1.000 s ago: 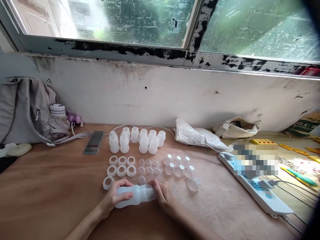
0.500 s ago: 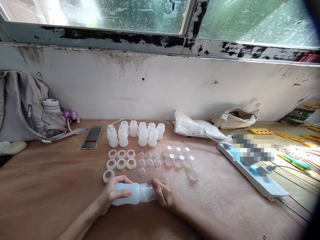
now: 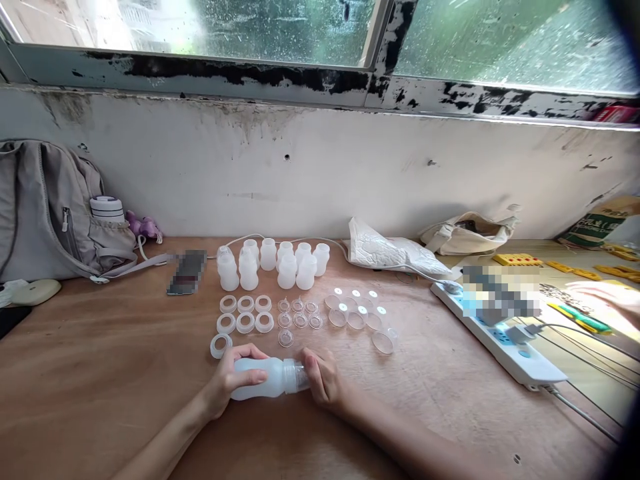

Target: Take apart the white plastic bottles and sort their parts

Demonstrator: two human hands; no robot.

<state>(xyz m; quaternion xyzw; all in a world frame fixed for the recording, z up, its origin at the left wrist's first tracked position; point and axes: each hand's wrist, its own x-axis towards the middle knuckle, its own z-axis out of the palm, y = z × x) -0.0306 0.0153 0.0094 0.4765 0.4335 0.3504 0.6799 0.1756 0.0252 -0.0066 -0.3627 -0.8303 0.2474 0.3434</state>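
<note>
A frosted white bottle (image 3: 270,378) lies sideways between my hands, low over the table. My left hand (image 3: 227,380) is wrapped round its body, thumb on the near side. The fingers of my right hand (image 3: 320,377) close round the clear cap (image 3: 300,376) at the bottle's right end and hide part of it. Just beyond are several white rings (image 3: 245,323), several clear nipples (image 3: 299,320) and several clear caps (image 3: 356,320) in rows. Behind these, several white bottles (image 3: 287,272) stand upright.
A phone (image 3: 187,272) and a grey backpack (image 3: 45,207) are at the left. White packaging (image 3: 390,252) and a cloth bag (image 3: 467,235) lie by the wall. A power strip (image 3: 500,337) with cables runs along the right. Part of another person's hand (image 3: 620,300) shows at the right edge.
The view has shifted slightly. Both my hands keep their hold on the bottle and cap. Another person's hand has come into view at the far right.
</note>
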